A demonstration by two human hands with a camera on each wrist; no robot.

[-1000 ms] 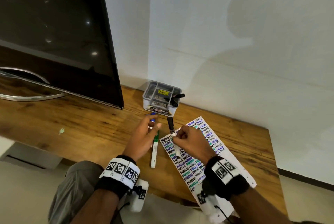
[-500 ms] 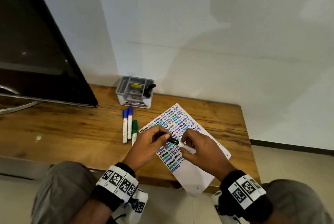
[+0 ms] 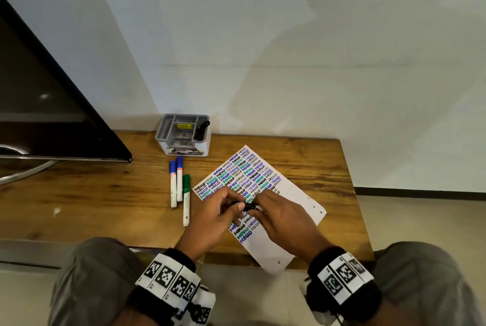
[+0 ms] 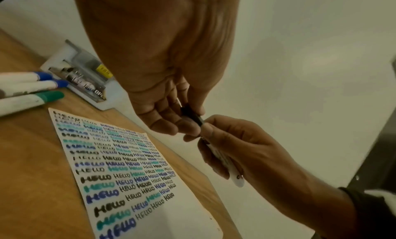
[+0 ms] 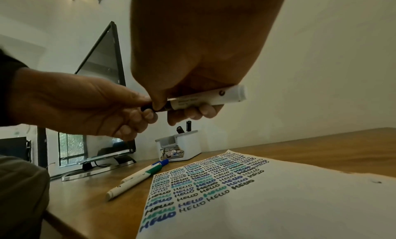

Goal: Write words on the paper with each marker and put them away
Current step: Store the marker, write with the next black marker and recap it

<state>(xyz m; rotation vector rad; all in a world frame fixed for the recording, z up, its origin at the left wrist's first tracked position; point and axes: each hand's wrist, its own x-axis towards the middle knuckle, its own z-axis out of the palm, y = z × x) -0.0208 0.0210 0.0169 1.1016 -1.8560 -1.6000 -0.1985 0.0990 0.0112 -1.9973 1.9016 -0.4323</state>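
Observation:
A white sheet of paper (image 3: 292,194) covered with rows of "HELLO" in black, blue and green lies on the wooden desk (image 3: 105,194). Above it my right hand (image 3: 278,216) grips the white barrel of a black marker (image 5: 205,97). My left hand (image 3: 223,210) pinches that marker's black cap (image 4: 191,115) at the barrel's end. Two blue-capped markers (image 3: 176,181) and a green-capped marker (image 3: 186,198) lie side by side left of the paper. A grey and white organiser box (image 3: 184,135) by the wall holds two black pens (image 3: 201,129).
A dark monitor (image 3: 39,115) on a curved metal stand (image 3: 15,168) fills the desk's left side. The wall runs right behind the box. The desk's right edge (image 3: 352,194) is close to the paper, and the paper's near corner (image 3: 273,265) hangs over the front edge.
Both hands have drawn back from near the box to over the paper's middle. The black marker, held upright in the right hand a second ago, now lies between both hands, the left on its cap.

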